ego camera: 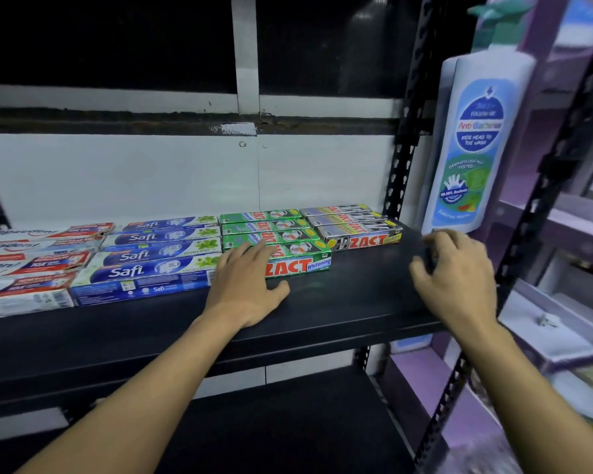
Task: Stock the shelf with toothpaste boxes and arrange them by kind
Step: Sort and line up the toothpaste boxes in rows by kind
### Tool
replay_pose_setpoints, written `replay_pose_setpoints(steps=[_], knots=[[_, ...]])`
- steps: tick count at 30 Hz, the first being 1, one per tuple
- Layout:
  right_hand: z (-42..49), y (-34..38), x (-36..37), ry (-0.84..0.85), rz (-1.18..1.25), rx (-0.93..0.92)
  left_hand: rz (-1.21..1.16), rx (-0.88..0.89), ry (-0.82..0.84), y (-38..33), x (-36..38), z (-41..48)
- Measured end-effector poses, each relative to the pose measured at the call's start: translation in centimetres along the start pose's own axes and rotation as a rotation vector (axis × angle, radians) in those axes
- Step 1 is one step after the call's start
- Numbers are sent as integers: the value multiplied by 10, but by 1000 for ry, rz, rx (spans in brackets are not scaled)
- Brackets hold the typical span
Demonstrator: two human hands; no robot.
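Note:
Toothpaste boxes lie in rows on a black shelf (339, 302), grouped by kind. From left to right there are red-and-white Pepsodent boxes (31, 265), blue Safi boxes (158, 254), green Zact boxes (274, 234) and grey Zact boxes (353, 224). My left hand (247, 285) rests flat on the front green Zact box, fingers straight, thumb on the shelf. My right hand (456, 271) hovers over the shelf's right end, fingers loosely curled, holding nothing that I can see; it is blurred.
A large white bottle of kids' wash (476, 145) hangs or stands at the right post of the rack (404, 148). A lower black shelf (288, 422) lies beneath. Purple shelving (555, 336) with small items stands to the right.

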State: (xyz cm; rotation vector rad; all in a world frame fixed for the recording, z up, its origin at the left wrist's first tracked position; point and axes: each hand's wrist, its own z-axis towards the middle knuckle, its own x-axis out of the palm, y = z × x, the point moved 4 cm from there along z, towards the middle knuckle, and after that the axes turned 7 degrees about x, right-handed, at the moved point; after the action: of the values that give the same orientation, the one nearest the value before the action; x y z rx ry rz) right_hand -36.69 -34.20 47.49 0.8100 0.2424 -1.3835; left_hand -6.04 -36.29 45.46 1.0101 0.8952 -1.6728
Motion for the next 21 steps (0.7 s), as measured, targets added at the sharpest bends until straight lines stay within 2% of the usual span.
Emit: replay_pose_setpoints(steps=[4, 8, 14, 17, 21], knots=[[-16, -35, -2, 159, -162, 166, -1, 7, 0, -2, -3, -2], [-27, -40, -9, 206, 81, 156, -35, 75, -75, -5, -9, -8], [-59, -29, -29, 257, 540, 390, -199, 226, -257, -21, -20, -22], [-80, -9, -31, 356, 634, 397, -408, 270, -181, -49, -19, -28], [-88, 12, -30, 348, 564, 305, -556, 272, 0, -89, -12, -32]])
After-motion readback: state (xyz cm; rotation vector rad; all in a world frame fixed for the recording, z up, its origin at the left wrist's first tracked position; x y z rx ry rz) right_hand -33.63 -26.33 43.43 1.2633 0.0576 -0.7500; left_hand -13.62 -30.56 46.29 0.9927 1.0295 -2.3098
